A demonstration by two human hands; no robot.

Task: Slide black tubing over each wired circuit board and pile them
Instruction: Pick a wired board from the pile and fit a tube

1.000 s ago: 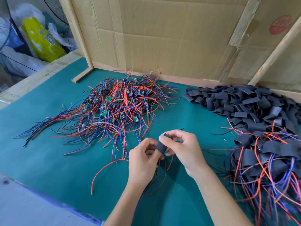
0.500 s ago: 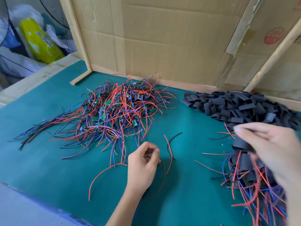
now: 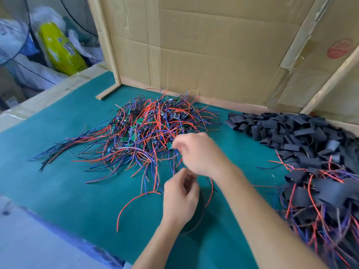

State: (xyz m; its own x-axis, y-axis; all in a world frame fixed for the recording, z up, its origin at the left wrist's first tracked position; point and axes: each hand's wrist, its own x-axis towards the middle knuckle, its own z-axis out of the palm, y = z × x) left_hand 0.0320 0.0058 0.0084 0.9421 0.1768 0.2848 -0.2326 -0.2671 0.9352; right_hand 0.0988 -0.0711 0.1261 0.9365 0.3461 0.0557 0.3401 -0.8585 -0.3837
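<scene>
Curling loosely over the green worktop [image 3: 58, 191], the left hand [image 3: 179, 200] awaits; whether it pinches wires is unclear. The blurred right hand [image 3: 198, 152], fingers bent, reaches the unsleeved boards [image 3: 147, 129]. Black tubing [image 3: 281, 129] and sleeved boards [image 3: 320, 191] lie right.

The tabletop [image 3: 58, 183] is in front of me. The pile of wired boards [image 3: 147, 133] lies on it at about 11 o'clock. The heap of tubing pieces [image 3: 291, 131] lies at 2 o'clock, well apart from that pile. The pile of finished boards [image 3: 326, 193] sits at 3 o'clock, just in front of the tubing heap and touching it. The cardboard wall [image 3: 204, 45] stands behind it all at 12 o'clock. My right hand [image 3: 196, 152] is at the near edge of the wired pile. My left hand [image 3: 180, 199] is just in front of it. A bag [image 3: 62, 49] is off the tabletop at 10 o'clock.
</scene>
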